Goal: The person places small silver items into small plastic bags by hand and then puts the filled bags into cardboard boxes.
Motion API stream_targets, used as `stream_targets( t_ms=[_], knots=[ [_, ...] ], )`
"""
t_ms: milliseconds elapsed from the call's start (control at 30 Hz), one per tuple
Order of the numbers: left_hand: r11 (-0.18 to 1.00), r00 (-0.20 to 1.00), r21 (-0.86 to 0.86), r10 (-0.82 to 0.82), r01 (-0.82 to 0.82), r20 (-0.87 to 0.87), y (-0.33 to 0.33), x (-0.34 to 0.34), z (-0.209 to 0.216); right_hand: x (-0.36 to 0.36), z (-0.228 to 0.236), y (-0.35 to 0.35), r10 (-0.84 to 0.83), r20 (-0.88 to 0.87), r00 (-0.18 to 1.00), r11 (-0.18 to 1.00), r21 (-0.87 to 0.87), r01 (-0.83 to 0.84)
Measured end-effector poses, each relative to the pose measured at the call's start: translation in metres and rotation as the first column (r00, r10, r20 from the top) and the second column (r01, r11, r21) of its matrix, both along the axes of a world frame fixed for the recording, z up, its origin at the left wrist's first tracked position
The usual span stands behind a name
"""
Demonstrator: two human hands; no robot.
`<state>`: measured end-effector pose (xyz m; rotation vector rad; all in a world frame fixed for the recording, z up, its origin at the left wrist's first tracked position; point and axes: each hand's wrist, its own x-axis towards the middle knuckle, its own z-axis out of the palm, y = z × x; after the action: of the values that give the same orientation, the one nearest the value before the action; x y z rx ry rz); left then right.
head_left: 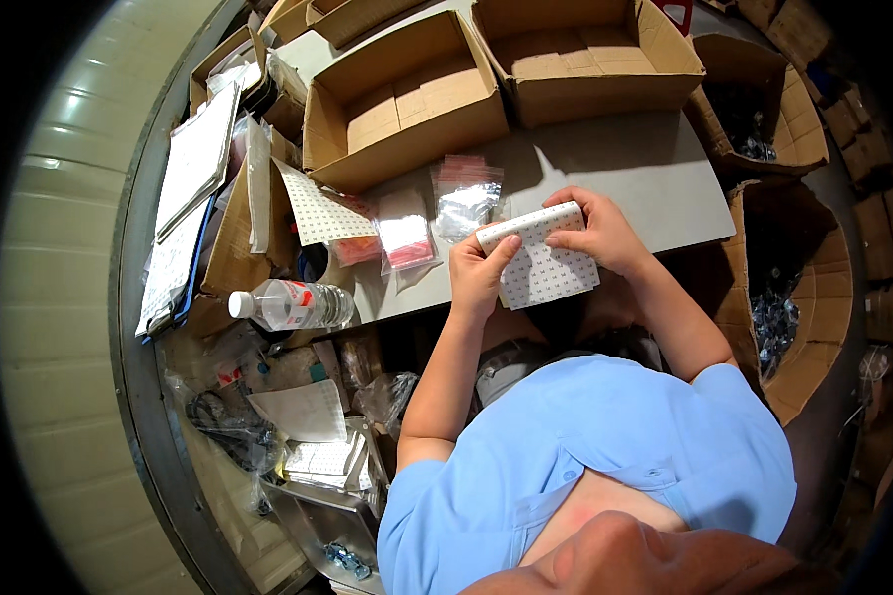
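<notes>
Between my two hands is a white sheet of small printed labels, its upper edge curled over. My left hand grips the sheet's left side, thumb on top. On the other side my right hand pinches the curled upper edge, thumb over the front and fingers behind. The sheet is held over the near edge of the table. Just beyond my left hand lie clear zip bags with a red strip. Left of those is another pack of small zip bags.
Open cardboard boxes line the table's far side. A clear water bottle lies at the left table edge, below another label sheet. Clipboards stand farther left. At right, a tall box holds shiny small parts. A metal bin sits lower left.
</notes>
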<state>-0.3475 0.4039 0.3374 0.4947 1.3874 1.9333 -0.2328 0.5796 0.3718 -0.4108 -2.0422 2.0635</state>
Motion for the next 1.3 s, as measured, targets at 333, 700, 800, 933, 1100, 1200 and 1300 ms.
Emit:
stream_targets(
  t_ms=[333,700,800,933,1100,1200,1300],
  knots=[
    [1.0,1.0,0.022,0.007,-0.007,-0.016,-0.004,0.009,0.003,0.002,-0.004,0.007,-0.028,0.03,0.999,0.999,-0.031,0.029],
    [0.999,0.999,0.03,-0.023,0.024,-0.026,-0.007,-0.006,-0.009,-0.007,-0.01,0.006,0.066,0.105,0.992,0.998,-0.027,-0.063],
    [0.999,0.999,0.021,-0.026,0.027,-0.039,-0.007,-0.008,-0.011,-0.007,-0.012,0.008,0.08,0.062,0.995,0.997,-0.028,-0.078],
    [1.0,1.0,0.001,-0.026,0.026,-0.016,-0.008,-0.01,-0.01,-0.008,-0.01,0.01,0.109,0.087,0.99,0.993,-0.057,-0.104],
    [0.999,0.999,-0.033,-0.044,0.044,-0.018,-0.009,-0.011,-0.01,-0.009,-0.012,0.011,0.117,0.114,0.987,0.993,-0.007,-0.117],
    [0.999,0.998,-0.039,-0.04,0.038,-0.057,-0.009,-0.011,-0.008,-0.011,-0.014,0.012,0.117,0.124,0.985,0.993,-0.002,-0.117],
    [0.998,0.989,-0.056,-0.025,0.017,-0.145,-0.011,-0.016,-0.015,-0.014,-0.019,0.013,0.119,0.117,0.986,0.981,0.14,-0.135]
  ],
)
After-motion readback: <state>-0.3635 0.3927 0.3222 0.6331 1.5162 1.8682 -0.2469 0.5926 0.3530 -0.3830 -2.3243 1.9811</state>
